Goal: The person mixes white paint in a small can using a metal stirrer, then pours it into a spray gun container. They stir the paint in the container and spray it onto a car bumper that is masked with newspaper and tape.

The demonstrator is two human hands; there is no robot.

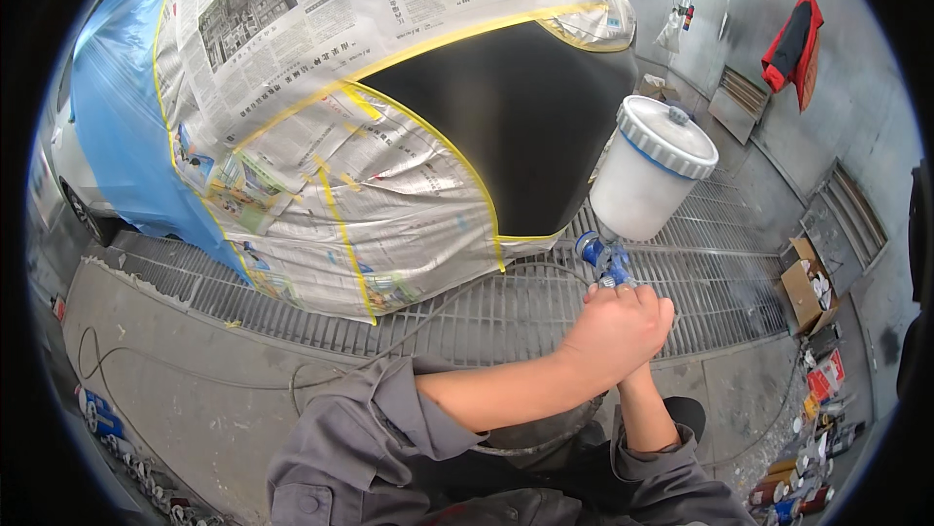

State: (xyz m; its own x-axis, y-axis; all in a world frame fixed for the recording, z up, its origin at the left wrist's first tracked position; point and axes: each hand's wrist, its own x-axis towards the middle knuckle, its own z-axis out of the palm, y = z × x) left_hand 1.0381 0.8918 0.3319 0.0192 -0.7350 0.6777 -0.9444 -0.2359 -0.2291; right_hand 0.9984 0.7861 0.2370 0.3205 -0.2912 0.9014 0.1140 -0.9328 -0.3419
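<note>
In front of me is a spray gun (611, 263) with a blue body and a large white paint cup (642, 187) on top, closed by a ribbed lid. My left hand (621, 324) is closed at the back of the gun, knuckles up. My right hand (637, 377) comes up from below, at the gun's handle side; the left hand covers its fingers. Beyond the gun stands a black car panel (506, 108), edged with yellow tape. Newspaper (409, 200) masks the bodywork around it.
Blue plastic film (126, 88) drapes the car at left. A hose (428, 317) runs across the metal floor grating (467, 317). Cans and bottles (793, 472) stand at lower right, near an open cardboard box (808, 288). A red and black garment (796, 51) hangs on the wall.
</note>
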